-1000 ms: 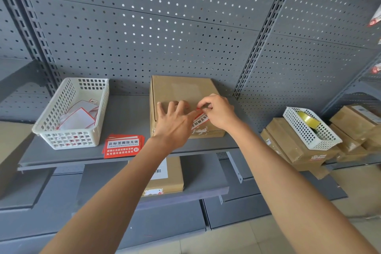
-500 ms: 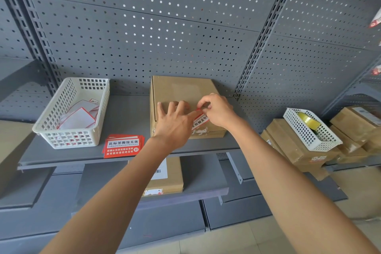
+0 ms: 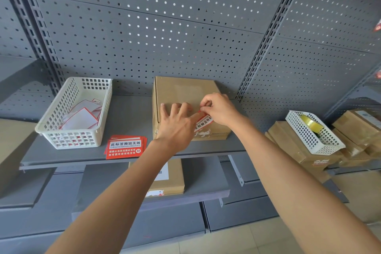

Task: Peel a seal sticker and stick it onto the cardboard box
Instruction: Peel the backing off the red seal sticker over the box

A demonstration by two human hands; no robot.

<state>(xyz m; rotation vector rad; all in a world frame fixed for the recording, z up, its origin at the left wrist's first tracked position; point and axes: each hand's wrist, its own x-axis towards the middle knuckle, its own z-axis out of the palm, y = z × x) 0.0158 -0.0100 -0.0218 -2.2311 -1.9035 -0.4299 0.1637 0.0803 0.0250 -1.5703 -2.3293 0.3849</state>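
Note:
A brown cardboard box [image 3: 181,90] stands on the grey shelf [image 3: 127,115] against the pegboard. A red-and-white seal sticker [image 3: 203,123] lies across the box's near top edge, folding down the front. My right hand [image 3: 219,108] pinches the sticker's upper end between thumb and forefinger. Beside it, my left hand [image 3: 177,123] rests flat on the box top with fingers spread, its forefinger touching the sticker. A stack of red seal stickers [image 3: 124,147] lies on the shelf left of the box.
A white basket [image 3: 68,138] with peeled backing papers sits at the shelf's left. Another white basket [image 3: 315,142] holding a tape roll [image 3: 310,125] rests on stacked boxes [image 3: 288,142] at the right. One more box [image 3: 171,181] lies on the lower shelf.
Hardly anything has moved. My right hand has shifted very slightly on the sticker's upper end; the left hand stays flat on the box.

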